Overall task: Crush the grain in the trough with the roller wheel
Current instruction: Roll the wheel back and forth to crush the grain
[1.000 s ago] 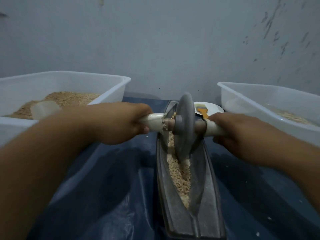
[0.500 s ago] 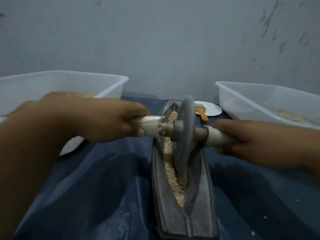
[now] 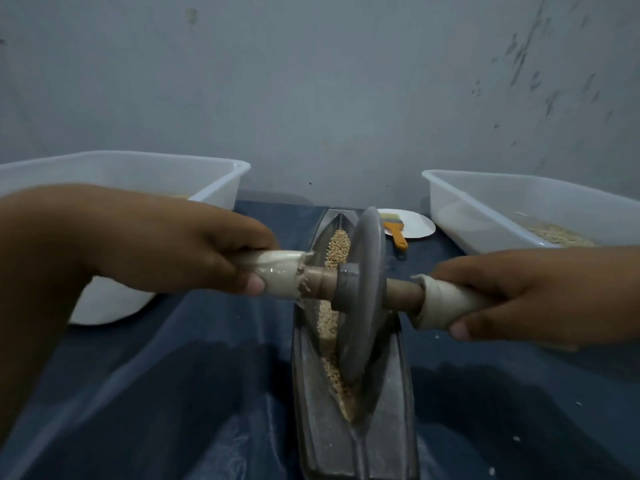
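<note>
A grey roller wheel [image 3: 363, 292] stands on edge in the long metal trough [image 3: 391, 427], near its middle and leaning slightly left at the bottom. Tan grain [image 3: 337, 251] lies along the trough's groove, both beyond the wheel and under its near edge. A wooden axle runs through the wheel, with pale wrapped grips at each end. My left hand [image 3: 194, 251] is closed around the left grip. My right hand [image 3: 519, 292] is closed around the right grip. The wheel hides part of the grain.
A white plastic tub [image 3: 221, 174] with grain stands at the left, and another tub [image 3: 485, 202] with a little grain at the right. A white plate [image 3: 415, 225] with an orange-handled brush [image 3: 396, 233] lies behind the trough. Dark blue sheeting covers the table; a grey wall is close behind.
The wheel has rolled toward me along the trough, with both hands drawing back. More grain now shows at the far end of the groove.
</note>
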The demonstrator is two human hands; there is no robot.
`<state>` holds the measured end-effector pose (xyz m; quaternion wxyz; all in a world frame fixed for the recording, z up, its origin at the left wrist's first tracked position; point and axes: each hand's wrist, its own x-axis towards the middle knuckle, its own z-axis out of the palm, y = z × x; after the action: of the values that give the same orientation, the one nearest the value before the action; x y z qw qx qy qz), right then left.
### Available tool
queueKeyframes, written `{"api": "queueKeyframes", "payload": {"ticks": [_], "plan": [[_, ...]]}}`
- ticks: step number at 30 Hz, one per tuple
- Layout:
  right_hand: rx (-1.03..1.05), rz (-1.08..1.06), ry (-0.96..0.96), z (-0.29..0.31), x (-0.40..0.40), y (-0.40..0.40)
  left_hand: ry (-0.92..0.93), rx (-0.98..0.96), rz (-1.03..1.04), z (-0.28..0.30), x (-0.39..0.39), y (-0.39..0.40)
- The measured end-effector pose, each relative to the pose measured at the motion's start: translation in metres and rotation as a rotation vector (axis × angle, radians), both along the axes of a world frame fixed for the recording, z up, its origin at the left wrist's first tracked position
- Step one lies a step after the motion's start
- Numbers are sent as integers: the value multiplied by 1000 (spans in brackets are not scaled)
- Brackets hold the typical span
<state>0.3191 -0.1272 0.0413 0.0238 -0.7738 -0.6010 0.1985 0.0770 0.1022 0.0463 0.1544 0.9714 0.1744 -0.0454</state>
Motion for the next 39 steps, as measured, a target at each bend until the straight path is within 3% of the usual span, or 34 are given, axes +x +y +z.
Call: {"api": "queueKeyframes", "payload": {"ticks": [2,6,7,10,16,20,23,26,29,33,36,39], "plan": [[111,-63,-88,-11,-1,9,-30,2,43,-8,9,3],[513,-112,-543,-40,-5,36,-205,157,113,-32,30,7],[555,-100,-583,-42,-6,40,-235,212,119,-36,33,7],[466,-58,-438,-33,-1,32,-156,184,120,-32,29,4],[2,52,-55,1,7,-4,25,12,-10,0,-3,-2],[111,-6,-114,-9,8,6,-7,27,28,-7,5,6],[435,-100,-383,-33,3,28,-134,74,92,-24,22,9],[572,-94,-632,-44,-4,45,-192,181,144,-35,32,8],[489,-69,-470,-33,-2,36,-57,130,143,-25,23,5],[159,-6,-179,-10,-2,7,129,13,57,0,-2,-3],[61,15,-84,-3,1,0,117,-40,32,5,-5,-4],[187,-38,-124,-17,4,15,-9,22,91,-6,7,-1]]}}
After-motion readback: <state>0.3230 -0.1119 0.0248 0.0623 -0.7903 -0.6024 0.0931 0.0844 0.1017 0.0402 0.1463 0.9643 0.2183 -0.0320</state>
